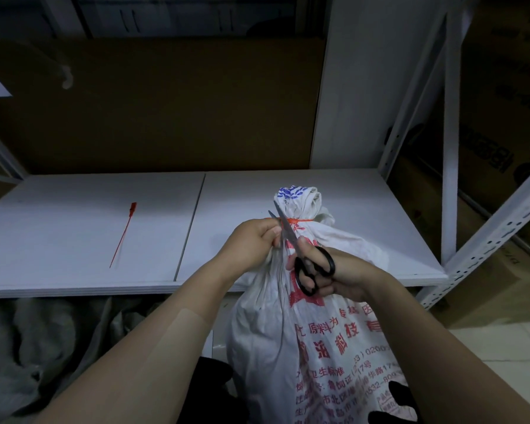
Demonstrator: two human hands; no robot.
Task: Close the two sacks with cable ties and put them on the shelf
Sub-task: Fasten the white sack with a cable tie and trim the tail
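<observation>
Our right hand [344, 278] is clamped on the black scissors [331, 263], blades parted at the red cable tie [300, 220], while our left hand [254, 240] pinches the sack [257, 332] neck at centre frame, so a stray snip could cut cloth or the loop itself.

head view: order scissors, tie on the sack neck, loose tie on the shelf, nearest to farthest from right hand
1. scissors, gripped in the right hand
2. tie on the sack neck, just above it
3. loose tie, far left on the shelf
</observation>
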